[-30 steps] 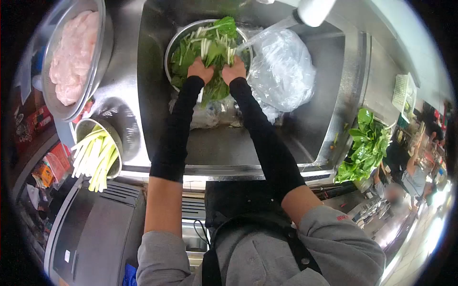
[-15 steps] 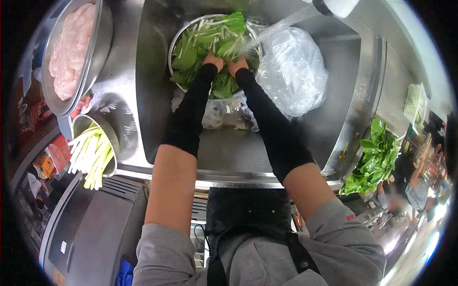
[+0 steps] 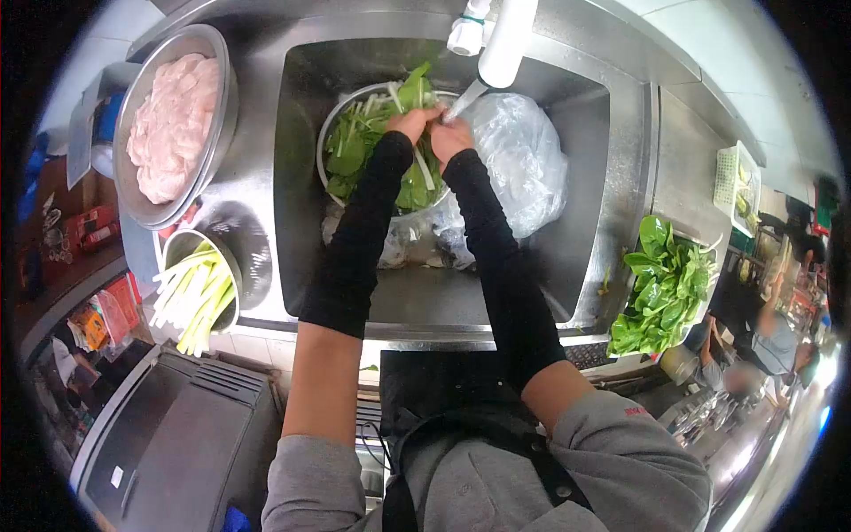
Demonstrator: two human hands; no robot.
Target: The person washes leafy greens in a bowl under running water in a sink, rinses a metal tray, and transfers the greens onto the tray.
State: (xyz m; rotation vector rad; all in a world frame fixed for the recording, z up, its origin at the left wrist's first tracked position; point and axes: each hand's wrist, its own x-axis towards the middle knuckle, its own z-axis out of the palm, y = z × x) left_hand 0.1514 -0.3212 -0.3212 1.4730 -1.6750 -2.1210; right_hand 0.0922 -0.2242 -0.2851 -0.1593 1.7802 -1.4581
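Leafy greens with pale stalks (image 3: 348,146) fill a round metal bowl (image 3: 323,133) in the sink. Over the greens, my left hand (image 3: 411,124) has its fingers drawn together, pointing toward the other hand. My right hand (image 3: 451,139) is curled close beside it, at the bowl's right side, in the stream from the white faucet (image 3: 508,44). What either hand pinches is hidden by the fingers and water. A large clear plastic bag (image 3: 523,164) lies against the bowl's right side, and more crumpled plastic (image 3: 403,244) shows below the bowl.
Left of the sink (image 3: 425,297) stand a metal bowl (image 3: 222,115) of raw pale meat (image 3: 173,129) and a colander (image 3: 232,306) with cut green-white stalks (image 3: 197,297). To the right are leafy greens (image 3: 660,288) and a light green basket (image 3: 727,182). People work far right.
My hands have risen from within the greens toward the faucet and come closer together. The view has shifted, so more of the faucet shows.
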